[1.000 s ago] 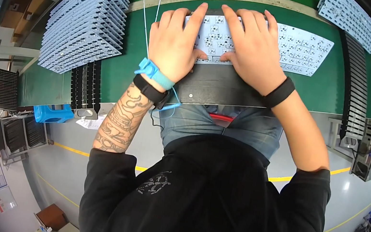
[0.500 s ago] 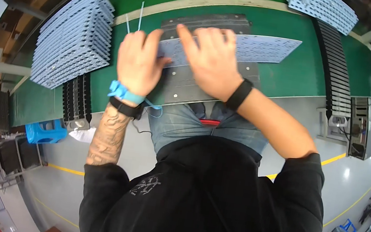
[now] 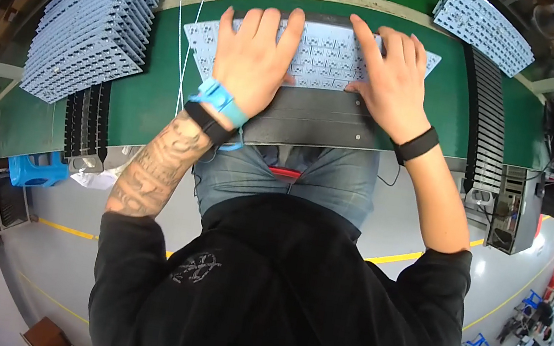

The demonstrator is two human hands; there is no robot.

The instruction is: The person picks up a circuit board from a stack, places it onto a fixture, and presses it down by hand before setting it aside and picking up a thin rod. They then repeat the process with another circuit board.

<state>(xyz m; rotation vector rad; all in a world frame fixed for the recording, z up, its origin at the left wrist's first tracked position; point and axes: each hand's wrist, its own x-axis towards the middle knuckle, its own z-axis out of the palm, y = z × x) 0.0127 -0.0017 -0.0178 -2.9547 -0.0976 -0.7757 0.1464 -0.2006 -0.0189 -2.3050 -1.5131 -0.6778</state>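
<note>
A worker presses both palms flat onto a white keyboard plate [image 3: 317, 55] lying on a dark grey tray [image 3: 315, 117] at the near edge of a green desk [image 3: 152, 92]. The left hand [image 3: 251, 60], a blue band and a black band at its wrist, covers the plate's left half with fingers spread open; the right hand [image 3: 393, 83], with a black wristband, lies open over the right half, fingers fanned toward the far edge. Neither grip closes on anything: both rest flat on the plate. To the person's left a tall stack of similar white plates [image 3: 90, 24] sits on the desk, with a row of black frames [image 3: 87, 121] just in front of it. A second white stack [image 3: 485, 25] lies at the far right, beside a long row of dark parts [image 3: 487, 127]. Two thin white ties [image 3: 186, 35] lie just left of the plate.
</note>
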